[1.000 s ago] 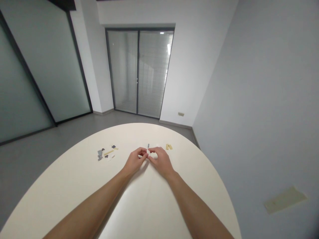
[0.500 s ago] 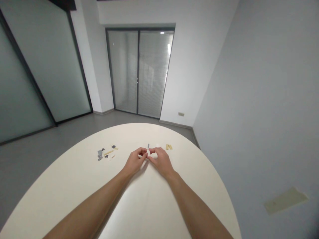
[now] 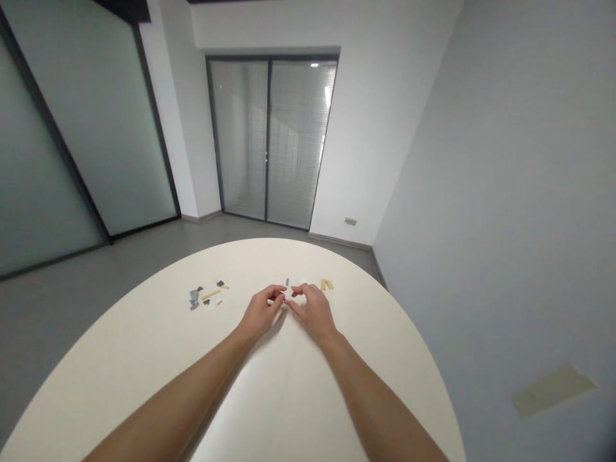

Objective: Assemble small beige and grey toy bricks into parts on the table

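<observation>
My left hand (image 3: 263,309) and my right hand (image 3: 311,310) meet over the middle of the table, thumbs nearly touching. The fingers of both are curled in a pinch; a small pale piece seems to sit between them, too small and too covered to name. Just beyond the fingertips lies a small grey strip (image 3: 287,282). Two yellowish blocks (image 3: 326,284) rest side by side past my right hand. Left of my left hand are scattered small pieces: grey ones (image 3: 194,296), a long tan strip (image 3: 210,295) and a dark piece (image 3: 220,283).
The round white table (image 3: 129,359) curves away on all sides. A grey wall (image 3: 505,212) rises close on the right, with a strip of tape (image 3: 553,389) on it. Glass doors (image 3: 267,141) stand beyond the far edge.
My index fingers have drawn slightly apart at the tips, while the thumbs stay close together. Both forearms hold nearly the same place, and the loose pieces have not moved.
</observation>
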`<action>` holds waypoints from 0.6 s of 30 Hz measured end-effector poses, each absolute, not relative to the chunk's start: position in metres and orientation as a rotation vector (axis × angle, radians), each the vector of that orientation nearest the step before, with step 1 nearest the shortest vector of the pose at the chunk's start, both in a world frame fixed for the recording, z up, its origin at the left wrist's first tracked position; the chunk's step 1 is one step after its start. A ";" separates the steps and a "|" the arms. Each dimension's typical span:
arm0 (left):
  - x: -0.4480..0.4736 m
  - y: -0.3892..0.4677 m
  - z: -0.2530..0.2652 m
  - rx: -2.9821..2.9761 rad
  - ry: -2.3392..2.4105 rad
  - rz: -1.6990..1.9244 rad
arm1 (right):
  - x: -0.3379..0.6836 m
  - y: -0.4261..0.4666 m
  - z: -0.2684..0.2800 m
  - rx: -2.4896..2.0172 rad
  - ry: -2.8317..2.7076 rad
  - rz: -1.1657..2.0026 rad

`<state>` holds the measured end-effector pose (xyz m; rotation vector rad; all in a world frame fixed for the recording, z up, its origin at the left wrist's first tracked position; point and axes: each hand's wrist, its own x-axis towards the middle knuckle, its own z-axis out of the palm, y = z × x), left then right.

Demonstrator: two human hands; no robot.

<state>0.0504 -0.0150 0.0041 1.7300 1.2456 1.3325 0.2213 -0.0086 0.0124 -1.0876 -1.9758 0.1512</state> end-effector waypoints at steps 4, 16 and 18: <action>0.050 -0.015 0.004 1.728 1.248 1.323 | 0.222 -0.008 0.012 -1.100 -1.956 0.162; 0.051 -0.017 0.008 1.748 1.295 1.324 | 0.221 -0.009 0.010 -1.075 -1.951 0.176; 0.051 -0.018 0.009 1.745 1.289 1.320 | 0.220 -0.009 0.010 -1.067 -1.949 0.178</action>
